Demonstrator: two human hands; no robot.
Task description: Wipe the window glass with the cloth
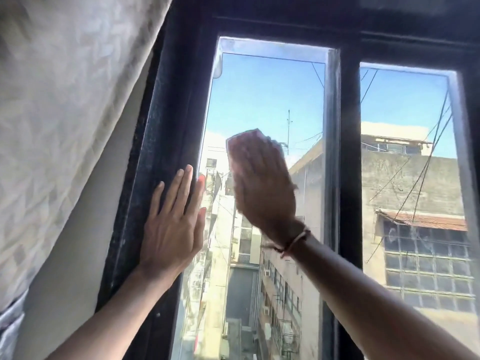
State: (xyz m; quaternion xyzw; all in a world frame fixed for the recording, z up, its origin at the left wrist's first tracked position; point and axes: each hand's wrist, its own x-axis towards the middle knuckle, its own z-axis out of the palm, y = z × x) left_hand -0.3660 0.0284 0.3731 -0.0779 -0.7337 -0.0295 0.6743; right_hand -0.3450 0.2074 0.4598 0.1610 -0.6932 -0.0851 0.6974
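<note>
The window glass (pixel 265 94) of the left pane sits in a dark frame (pixel 168 126). My right hand (pixel 262 183) lies flat against the middle of this pane, blurred by motion, and presses a pale cloth (pixel 249 133) to the glass; only the cloth's top edge shows above the fingertips. A string bracelet circles that wrist. My left hand (pixel 174 224) rests flat with fingers spread on the left upright of the frame, fingertips reaching the glass edge, holding nothing.
A pale patterned curtain (pixel 59 113) hangs at the left, pulled aside. A dark central upright (pixel 349 165) separates the left pane from a second pane (pixel 405 126) on the right. Buildings and wires show outside.
</note>
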